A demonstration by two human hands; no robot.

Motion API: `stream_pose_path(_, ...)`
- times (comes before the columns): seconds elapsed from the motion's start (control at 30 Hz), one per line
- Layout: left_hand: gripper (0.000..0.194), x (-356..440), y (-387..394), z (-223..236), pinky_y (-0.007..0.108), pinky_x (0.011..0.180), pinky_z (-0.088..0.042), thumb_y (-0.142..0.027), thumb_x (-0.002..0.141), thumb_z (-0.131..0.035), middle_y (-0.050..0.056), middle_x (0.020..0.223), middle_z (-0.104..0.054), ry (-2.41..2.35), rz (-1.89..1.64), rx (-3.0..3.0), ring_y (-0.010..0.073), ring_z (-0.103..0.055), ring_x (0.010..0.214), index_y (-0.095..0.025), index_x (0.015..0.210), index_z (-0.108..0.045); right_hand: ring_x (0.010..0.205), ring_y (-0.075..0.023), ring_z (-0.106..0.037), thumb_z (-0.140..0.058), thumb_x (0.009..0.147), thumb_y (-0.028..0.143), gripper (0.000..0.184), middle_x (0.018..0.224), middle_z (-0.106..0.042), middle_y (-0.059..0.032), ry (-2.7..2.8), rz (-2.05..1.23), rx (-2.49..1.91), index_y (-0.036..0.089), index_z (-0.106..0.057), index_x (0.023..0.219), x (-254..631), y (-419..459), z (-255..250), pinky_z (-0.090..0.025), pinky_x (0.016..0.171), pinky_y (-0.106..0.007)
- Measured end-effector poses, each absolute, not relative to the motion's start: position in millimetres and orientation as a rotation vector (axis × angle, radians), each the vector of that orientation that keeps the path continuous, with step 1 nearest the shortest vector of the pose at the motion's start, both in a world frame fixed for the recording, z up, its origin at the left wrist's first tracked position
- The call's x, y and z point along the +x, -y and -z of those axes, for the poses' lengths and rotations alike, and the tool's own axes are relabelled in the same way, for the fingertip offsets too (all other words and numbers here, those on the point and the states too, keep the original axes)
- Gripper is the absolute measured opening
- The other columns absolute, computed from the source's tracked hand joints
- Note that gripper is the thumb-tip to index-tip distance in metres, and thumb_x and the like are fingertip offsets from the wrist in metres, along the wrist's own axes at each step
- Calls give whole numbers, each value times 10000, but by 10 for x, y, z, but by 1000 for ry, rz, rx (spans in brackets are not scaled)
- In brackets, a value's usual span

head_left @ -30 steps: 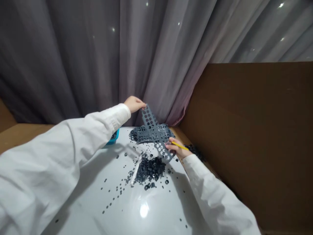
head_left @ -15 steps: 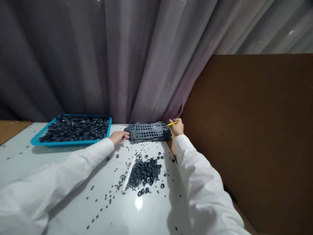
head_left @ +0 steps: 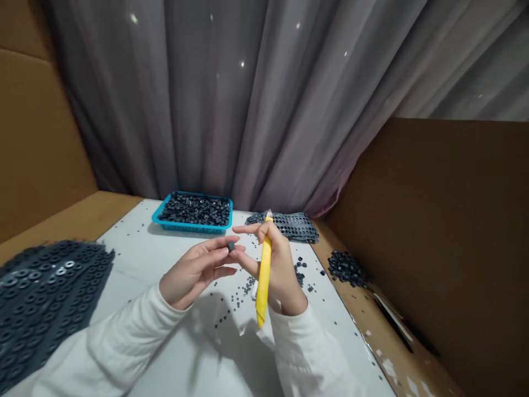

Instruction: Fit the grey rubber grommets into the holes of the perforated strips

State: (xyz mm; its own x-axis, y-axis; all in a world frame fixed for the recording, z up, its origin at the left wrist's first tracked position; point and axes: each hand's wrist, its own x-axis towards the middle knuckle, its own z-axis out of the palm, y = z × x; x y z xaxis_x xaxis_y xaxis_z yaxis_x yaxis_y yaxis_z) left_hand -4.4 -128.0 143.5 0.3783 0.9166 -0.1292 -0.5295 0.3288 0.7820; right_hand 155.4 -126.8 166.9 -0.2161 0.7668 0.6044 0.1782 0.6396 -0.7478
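Note:
My left hand [head_left: 196, 269] pinches a small dark rubber ring [head_left: 230, 246] between thumb and fingertips. My right hand [head_left: 278, 264] is shut around a yellow pencil-like tool [head_left: 263, 278], its fingers reaching close to the ring. A perforated grey sheet [head_left: 287, 226] lies at the back of the white table [head_left: 136, 259], with dark rings filling many holes. A larger perforated sheet [head_left: 45, 298] with rings in its holes fills the lower left, close to my left forearm.
A blue tray [head_left: 192, 212] heaped with dark rings stands at the back. Loose rings are scattered across the table, and a pile [head_left: 347, 269] sits on the cardboard ledge at right. Cardboard walls flank the table, with a grey curtain behind.
Both hands have come together at mid-table, the left now pinching a ring and the right raising the yellow tool. The view has tilted and pulled back, bringing a large perforated sheet in at lower left.

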Motion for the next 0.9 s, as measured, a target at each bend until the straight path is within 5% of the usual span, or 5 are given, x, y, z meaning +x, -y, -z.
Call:
stream_pose_path(0.7, 229, -451, 1365, -1539, 339, 821, -481, -363, 797, -601, 100, 940, -697, -567, -1130, 818, 249, -613, 969, -166, 890, -672, 801, -178, -622, -616, 740, 124, 335, 819, -675, -17, 1490, -328, -675, 243, -303, 714, 755, 1328, -1587, -486, 749, -372)
stream_pose_path(0.9, 208, -480, 1323, -1518, 277, 706, -476, -376, 770, -627, 87, 910, -695, -591, -1066, 811, 211, -616, 884, -183, 822, -686, 832, -195, -627, -570, 818, 260, 229, 854, -689, -32, 1405, -440, -680, 232, -365, 721, 826, 1293, -1577, -469, 789, -407)
